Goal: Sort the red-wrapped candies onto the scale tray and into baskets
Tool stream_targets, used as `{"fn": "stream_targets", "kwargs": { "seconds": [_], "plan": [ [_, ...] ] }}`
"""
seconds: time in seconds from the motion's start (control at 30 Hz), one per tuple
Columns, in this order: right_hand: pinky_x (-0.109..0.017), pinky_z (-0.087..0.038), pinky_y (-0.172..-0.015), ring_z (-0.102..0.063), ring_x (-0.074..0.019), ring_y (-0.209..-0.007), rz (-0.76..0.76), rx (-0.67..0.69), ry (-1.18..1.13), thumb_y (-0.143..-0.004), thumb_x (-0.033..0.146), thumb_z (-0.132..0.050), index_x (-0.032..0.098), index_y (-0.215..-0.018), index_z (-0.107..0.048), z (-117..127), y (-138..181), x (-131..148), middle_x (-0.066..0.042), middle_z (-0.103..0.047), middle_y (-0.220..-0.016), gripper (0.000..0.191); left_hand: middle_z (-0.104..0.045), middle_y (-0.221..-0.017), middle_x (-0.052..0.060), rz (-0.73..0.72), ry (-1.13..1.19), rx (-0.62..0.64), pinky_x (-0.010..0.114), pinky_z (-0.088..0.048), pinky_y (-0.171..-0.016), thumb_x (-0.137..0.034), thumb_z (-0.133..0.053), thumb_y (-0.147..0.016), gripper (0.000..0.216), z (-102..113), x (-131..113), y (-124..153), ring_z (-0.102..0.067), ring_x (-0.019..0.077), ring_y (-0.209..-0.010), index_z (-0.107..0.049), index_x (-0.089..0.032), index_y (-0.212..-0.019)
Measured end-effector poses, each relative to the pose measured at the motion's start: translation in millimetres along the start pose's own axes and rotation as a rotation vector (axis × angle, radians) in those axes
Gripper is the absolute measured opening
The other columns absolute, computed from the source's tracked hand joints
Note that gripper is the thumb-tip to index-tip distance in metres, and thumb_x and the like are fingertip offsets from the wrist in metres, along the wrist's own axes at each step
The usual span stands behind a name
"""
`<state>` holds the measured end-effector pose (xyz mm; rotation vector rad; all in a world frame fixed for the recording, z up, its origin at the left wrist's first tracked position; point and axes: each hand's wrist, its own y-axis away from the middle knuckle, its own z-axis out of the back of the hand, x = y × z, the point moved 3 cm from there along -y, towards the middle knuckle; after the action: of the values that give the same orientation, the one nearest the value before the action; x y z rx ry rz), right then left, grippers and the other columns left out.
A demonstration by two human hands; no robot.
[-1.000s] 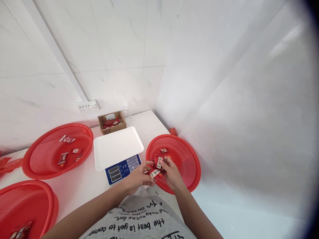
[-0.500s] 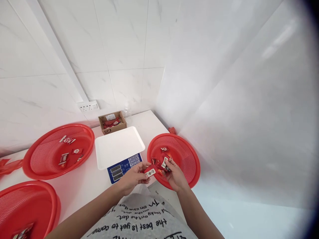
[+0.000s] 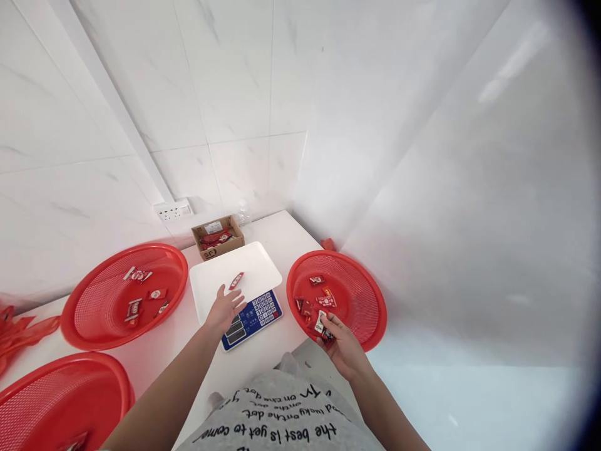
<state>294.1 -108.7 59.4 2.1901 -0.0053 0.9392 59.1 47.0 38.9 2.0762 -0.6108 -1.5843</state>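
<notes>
My left hand (image 3: 226, 309) is open, fingers spread, over the front edge of the white weighing pan (image 3: 253, 266) of a digital scale. Just beyond its fingertips a small red-and-white wrapped packet (image 3: 236, 280) lies on the pan. Part of the scale's blue keypad panel (image 3: 263, 314) is covered by that hand. My right hand (image 3: 342, 347) is closed on wrapped packets (image 3: 321, 321), one with a white label and a dark one below it, at the near rim of the right red basket (image 3: 366, 313). Several more red packets (image 3: 325, 301) lie inside this basket.
Behind the scale stands a cardboard box (image 3: 218, 237) with red packets in it. Two more red baskets, one farther (image 3: 174, 269) and one nearer (image 3: 124, 388), stand at the left. Red plastic bags (image 3: 30, 335) lie at the far left. A power socket (image 3: 173, 210) is on the wall.
My left hand has moved left from the right basket to the scale and let go of a packet, which now lies on the pan. My right hand still holds packets over the basket.
</notes>
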Motion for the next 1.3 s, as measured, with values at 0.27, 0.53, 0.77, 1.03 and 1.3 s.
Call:
{"fn": "stream_targets", "kwargs": {
  "seconds": [0.27,0.53,0.77,1.03,1.3],
  "plan": [
    [-0.019,-0.046,-0.050,-0.058,-0.0086,-0.058,-0.056,0.098,0.144,-0.054,0.043,-0.086,0.021,-0.083,-0.063,-17.0,9.1,-38.2,0.004,-0.066,-0.070,0.043,-0.059,-0.122,0.014,0.153,-0.233,0.436,0.036,-0.050,-0.082,-0.041,-0.068,-0.078,0.045,-28.6,50.1,66.1,-0.060,0.0230,-0.102,-0.058,-0.020,-0.116],
    [-0.025,-0.049,-0.064,-0.062,-0.0115,-0.069,-0.088,0.293,0.281,-0.051,0.045,-0.086,0.018,-0.085,-0.065,-35.0,20.1,-66.1,0.001,-0.067,-0.080,0.048,-0.068,-0.100,0.009,0.216,-0.323,0.678,0.030,-0.049,-0.070,-0.045,-0.072,-0.072,0.045,-26.7,62.3,92.6,-0.066,0.0178,-0.080,-0.061,-0.018,-0.106],
    [-0.027,-0.049,-0.067,-0.060,-0.0122,-0.071,-0.100,0.188,0.231,-0.049,0.041,-0.086,0.019,-0.088,-0.062,-25.4,24.7,-75.7,0.002,-0.065,-0.078,0.051,-0.069,-0.091,0.006,0.284,-0.186,0.468,0.027,-0.053,-0.073,-0.024,-0.065,-0.081,0.020,-9.5,66.7,81.1,-0.066,0.0142,-0.078,-0.061,-0.016,-0.099],
    [-0.026,-0.049,-0.068,-0.058,-0.0111,-0.068,-0.082,0.159,0.193,-0.049,0.030,-0.084,0.019,-0.084,-0.063,-25.8,13.6,-68.6,0.003,-0.062,-0.072,0.043,-0.071,-0.090,0.011,0.252,0.020,0.220,0.027,-0.058,-0.077,-0.001,-0.053,-0.083,0.019,7.3,44.8,43.1,-0.071,0.0167,-0.079,-0.059,-0.012,-0.097],
    [-0.027,-0.051,-0.069,-0.059,-0.0122,-0.069,-0.077,0.148,0.210,-0.052,0.029,-0.082,0.020,-0.086,-0.065,-24.2,-8.7,-38.1,0.003,-0.060,-0.070,0.039,-0.070,-0.083,0.014,0.175,0.082,0.009,0.026,-0.059,-0.063,-0.009,-0.050,-0.088,0.022,11.0,4.0,-6.1,-0.071,0.0192,-0.072,-0.053,-0.009,-0.110]
  ]
}}
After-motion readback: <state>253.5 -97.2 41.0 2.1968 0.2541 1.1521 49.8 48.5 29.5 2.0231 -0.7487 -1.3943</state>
